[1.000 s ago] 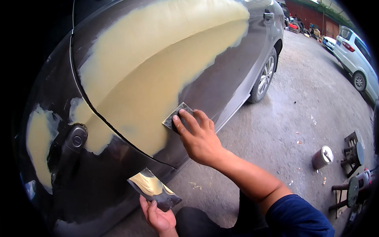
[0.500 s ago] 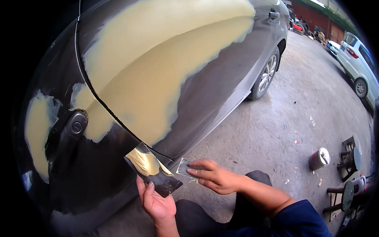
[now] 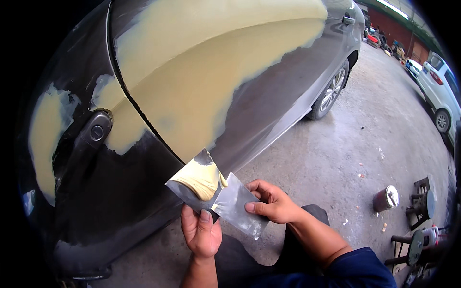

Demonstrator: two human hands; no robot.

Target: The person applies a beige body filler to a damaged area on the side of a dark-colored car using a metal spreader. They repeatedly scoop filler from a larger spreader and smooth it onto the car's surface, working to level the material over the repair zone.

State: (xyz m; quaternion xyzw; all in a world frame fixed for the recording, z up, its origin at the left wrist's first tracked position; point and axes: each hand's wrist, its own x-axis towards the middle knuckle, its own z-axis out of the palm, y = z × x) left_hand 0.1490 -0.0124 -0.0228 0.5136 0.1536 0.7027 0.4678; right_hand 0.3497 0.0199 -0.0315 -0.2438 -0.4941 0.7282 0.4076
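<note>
My left hand (image 3: 202,233) grips the lower edge of a dark flat mixing plate (image 3: 177,191), thumb on top. A thick heap of yellow body filler (image 3: 199,177) lies on the plate. Between the thumb and fingers of my right hand (image 3: 272,204) is a thin grey putty spreader (image 3: 242,206). The spreader's left edge meets or overlaps the plate's right side, with a little filler along it. Beyond both hands stands a dark car door panel (image 3: 278,91), broadly coated with smooth yellow filler (image 3: 192,91). The front door handle (image 3: 97,128) is at the left.
A door seam (image 3: 127,91) runs down the panel. On the concrete floor (image 3: 326,158) at the right stand a metal can (image 3: 386,198) and small stools (image 3: 422,204). A white van (image 3: 439,91) is parked farther off. My knees are just below my hands.
The spreader has turned its broad face up and come against the plate. The plate has tilted and shifted right, and its filler heap looks reshaped. The view has shifted slightly.
</note>
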